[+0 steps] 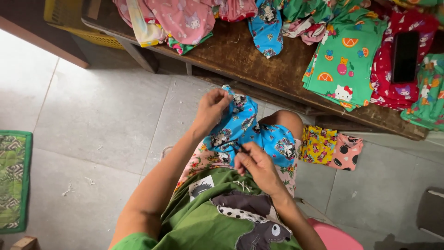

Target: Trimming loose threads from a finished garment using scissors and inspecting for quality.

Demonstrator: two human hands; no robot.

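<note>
A single camera sits on the person's head and looks steeply down over the chest and lap, close to the hands, which work near the middle of the frame. Its top edge reaches forward to the wooden counter (240, 55), seen from above. The tiled floor (92, 120) fills the left and lower right. There is no second view to overlap with.

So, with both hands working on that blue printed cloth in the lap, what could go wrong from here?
1. The right hand seems to pinch a small dark tool at the blue cloth; what it is cannot be told, but a slip might nick the left hand gripping the top edge.
2. The phone lies on soft piled clothes near the bench edge and could slide off.
</note>
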